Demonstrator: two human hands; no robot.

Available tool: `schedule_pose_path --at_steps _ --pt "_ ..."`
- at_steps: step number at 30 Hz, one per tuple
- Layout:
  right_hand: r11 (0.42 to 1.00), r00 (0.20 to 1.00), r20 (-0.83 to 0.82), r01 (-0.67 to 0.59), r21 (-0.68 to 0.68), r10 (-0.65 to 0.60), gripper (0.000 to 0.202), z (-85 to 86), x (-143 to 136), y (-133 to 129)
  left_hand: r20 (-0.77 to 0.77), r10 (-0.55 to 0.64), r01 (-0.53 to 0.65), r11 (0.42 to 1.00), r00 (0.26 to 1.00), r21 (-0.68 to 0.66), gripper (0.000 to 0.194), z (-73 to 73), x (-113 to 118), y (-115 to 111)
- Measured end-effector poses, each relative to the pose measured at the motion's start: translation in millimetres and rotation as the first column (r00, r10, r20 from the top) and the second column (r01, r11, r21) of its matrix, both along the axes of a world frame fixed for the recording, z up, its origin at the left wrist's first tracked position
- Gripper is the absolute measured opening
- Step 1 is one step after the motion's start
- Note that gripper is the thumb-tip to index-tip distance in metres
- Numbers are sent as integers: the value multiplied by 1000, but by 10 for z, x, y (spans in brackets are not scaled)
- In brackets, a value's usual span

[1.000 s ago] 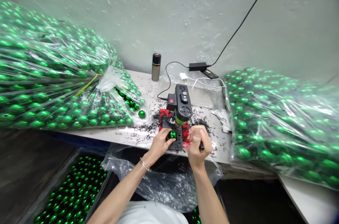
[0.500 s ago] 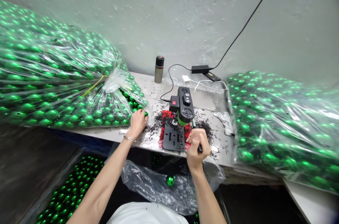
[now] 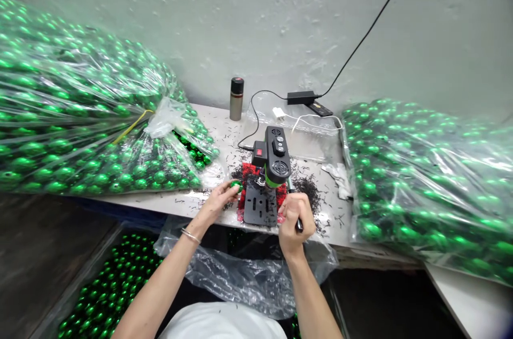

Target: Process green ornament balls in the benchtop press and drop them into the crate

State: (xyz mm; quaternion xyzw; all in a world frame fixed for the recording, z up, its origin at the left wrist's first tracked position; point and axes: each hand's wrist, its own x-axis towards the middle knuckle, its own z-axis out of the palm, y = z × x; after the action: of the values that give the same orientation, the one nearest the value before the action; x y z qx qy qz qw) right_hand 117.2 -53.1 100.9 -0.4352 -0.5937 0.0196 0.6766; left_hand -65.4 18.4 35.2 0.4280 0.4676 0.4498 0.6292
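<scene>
Left hand [image 3: 216,202] pinching glossy green ball [image 3: 236,184], just left of slotted base plate [image 3: 257,211]. Right hand [image 3: 297,216] wrapped round lever handle [image 3: 299,226] of powered benchtop press [image 3: 277,153]. Looks like loading; next move probably calls for centring ball on plate.

There are two hands, left [image 3: 219,200] and right [image 3: 297,216]; one held green ball [image 3: 236,185]; one black machine [image 3: 277,152]; two big bags [image 3: 80,115] [image 3: 420,179] of balls (too many inside to count). The worktop [image 3: 216,125] carries one bottle [image 3: 236,100], one power adapter [image 3: 301,97], one white plug [image 3: 278,113], one crumpled white cloth [image 3: 339,179]. One bracelet [image 3: 191,236] shows.
</scene>
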Motion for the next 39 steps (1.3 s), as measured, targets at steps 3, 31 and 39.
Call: schedule_pose_path --at_steps 3,31,39 --pt "1000 1000 29 9 -3 -9 29 19 11 -13 -223 -50 83 987 974 140 52 -84 208 -57" --pt "1000 991 136 -9 25 6 27 0 52 -19 -679 -22 389 833 734 393 53 -87 361 30" --pt "1000 991 137 -6 15 4 26 3 56 -31 -762 -44 547 723 646 422 49 -78 424 154"
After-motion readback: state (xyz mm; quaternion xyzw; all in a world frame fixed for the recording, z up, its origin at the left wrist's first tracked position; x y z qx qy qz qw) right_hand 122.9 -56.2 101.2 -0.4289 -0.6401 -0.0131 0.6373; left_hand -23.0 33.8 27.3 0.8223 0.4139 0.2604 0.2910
